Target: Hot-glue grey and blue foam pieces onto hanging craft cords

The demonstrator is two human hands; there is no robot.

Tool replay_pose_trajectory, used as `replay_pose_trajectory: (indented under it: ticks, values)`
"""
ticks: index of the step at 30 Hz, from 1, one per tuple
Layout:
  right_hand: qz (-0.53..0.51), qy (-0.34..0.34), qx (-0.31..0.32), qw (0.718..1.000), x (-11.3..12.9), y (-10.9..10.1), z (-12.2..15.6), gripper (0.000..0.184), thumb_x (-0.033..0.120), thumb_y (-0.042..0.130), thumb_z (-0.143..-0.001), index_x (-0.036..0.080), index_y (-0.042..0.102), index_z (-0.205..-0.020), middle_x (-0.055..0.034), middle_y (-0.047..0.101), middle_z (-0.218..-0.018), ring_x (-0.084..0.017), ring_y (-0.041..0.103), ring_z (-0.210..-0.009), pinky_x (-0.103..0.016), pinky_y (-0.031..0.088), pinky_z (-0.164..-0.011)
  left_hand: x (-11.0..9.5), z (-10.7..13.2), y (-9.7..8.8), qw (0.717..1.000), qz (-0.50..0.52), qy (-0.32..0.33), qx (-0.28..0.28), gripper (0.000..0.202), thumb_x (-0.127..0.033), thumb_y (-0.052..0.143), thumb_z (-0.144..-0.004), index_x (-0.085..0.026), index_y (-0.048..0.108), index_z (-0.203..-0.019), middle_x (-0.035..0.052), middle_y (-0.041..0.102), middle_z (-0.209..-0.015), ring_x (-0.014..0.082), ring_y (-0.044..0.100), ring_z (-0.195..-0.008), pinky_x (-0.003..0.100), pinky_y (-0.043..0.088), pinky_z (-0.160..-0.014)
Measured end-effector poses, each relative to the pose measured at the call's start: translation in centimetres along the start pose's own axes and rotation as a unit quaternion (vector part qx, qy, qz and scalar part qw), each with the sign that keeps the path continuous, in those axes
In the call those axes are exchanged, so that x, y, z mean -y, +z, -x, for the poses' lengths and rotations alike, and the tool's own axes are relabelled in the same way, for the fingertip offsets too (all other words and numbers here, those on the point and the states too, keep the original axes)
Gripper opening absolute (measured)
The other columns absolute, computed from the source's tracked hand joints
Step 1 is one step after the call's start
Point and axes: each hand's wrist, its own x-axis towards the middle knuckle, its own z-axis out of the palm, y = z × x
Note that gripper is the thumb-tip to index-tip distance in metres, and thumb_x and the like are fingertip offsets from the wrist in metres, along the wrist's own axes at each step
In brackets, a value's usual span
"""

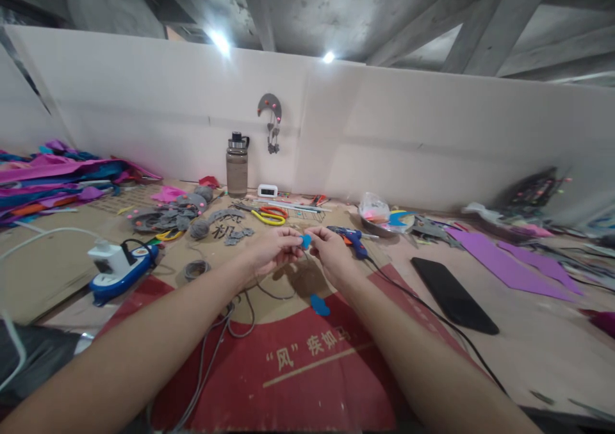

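Note:
My left hand (275,251) and my right hand (328,249) are close together above the cardboard, fingertips pinched on a small blue felt piece (306,242) between them. Its exact outline is partly covered by the fingers. Below my hands, a second blue felt piece (319,305) lies on the red-printed cardboard sheet (307,383). Just right of my right hand rests a blue glue gun (356,244), its black cable running toward the front right. Loops of thin grey cord (243,315) trail under my left forearm.
A power strip (120,281) with a white charger sits left; a black phone (454,295) lies right. Behind are yellow-handled scissors (268,218), a water bottle (237,168), grey felt scraps (168,213) and a bowl (384,224). Purple sheets (509,261) lie right.

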Motion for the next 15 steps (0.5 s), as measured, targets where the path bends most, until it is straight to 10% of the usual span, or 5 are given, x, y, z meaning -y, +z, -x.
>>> replay_pose_trajectory:
  ticks: [15]
  values:
    - [0.121, -0.055, -0.023, 0.991, 0.7, -2.3, -1.8, 0.028, 0.045, 0.059, -0.067, 0.018, 0.058, -0.074, 0.0022, 0.055, -0.064, -0.010, 0.044, -0.052, -0.025, 0.036, -0.053, 1.0, -1.4, -1.6, 0.996, -0.064, 0.032, -0.049, 0.014, -0.021, 0.069, -0.069, -0.012, 0.059, -0.067, 0.0021, 0.058, -0.057, 0.0061, 0.052, -0.047, 0.016, 0.042, -0.047]
